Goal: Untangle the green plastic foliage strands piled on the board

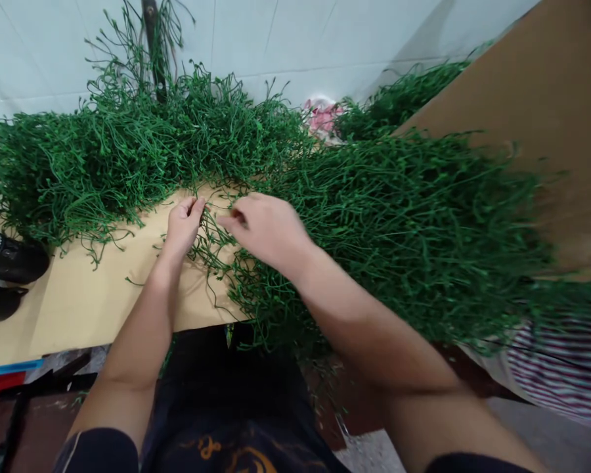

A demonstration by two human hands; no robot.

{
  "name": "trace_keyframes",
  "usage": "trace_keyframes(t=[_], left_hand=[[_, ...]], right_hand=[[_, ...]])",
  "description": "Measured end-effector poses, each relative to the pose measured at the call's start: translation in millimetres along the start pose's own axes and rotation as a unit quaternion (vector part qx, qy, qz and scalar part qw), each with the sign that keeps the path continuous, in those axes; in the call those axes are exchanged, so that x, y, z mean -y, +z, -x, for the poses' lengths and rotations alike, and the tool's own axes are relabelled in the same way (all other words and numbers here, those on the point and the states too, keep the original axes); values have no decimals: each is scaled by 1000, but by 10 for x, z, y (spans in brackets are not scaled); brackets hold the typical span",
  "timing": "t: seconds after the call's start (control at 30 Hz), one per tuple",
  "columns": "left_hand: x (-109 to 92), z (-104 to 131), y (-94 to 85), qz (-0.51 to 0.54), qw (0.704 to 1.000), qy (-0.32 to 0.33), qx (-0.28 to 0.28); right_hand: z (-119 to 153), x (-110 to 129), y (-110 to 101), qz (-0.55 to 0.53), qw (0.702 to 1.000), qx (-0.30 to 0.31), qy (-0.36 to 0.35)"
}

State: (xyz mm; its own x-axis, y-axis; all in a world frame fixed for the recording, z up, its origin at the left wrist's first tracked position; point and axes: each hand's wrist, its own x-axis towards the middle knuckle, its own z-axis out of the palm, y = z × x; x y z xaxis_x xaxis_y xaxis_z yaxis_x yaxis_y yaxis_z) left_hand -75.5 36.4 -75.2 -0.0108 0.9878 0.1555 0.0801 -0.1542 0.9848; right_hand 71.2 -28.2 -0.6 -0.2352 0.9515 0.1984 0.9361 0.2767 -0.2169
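Thin green artificial plant stems with small knobbed tips lie in a large heap on the right and a long pile along the wall. My left hand is closed in a pinch, thumb against forefinger, on a thin green stem. Just to its right, my right hand has its fingers curled and thumb drawn in, slightly smeared by motion. Whatever its fingertips hold is too small to make out. Loose stems lie tangled between and below both hands on the tan cardboard.
A black cylinder marked VACUUM lies at the left edge, above a dark ring-shaped thing. Behind the piles are a white tiled wall and a pink-and-white item. A large cardboard panel leans at right, above striped cloth.
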Motion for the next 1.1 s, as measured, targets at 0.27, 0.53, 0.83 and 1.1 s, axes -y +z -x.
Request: trace_keyframes(t=[0.27, 0.53, 0.83, 1.1], left_hand=[[-19, -17, 10, -69, 997, 11, -33], [4, -31, -10, -38, 999, 0, -11], [-129, 30, 9, -9, 1000, -10, 1], [42, -112, -186, -73, 981, -48, -173]], right_hand=[[-191, 145, 325, -34, 995, 78, -61], [-190, 146, 207, -10, 995, 89, -50], [-272, 76, 230, 8, 993, 77, -94], [-2, 253, 85, -46, 966, 126, -222]])
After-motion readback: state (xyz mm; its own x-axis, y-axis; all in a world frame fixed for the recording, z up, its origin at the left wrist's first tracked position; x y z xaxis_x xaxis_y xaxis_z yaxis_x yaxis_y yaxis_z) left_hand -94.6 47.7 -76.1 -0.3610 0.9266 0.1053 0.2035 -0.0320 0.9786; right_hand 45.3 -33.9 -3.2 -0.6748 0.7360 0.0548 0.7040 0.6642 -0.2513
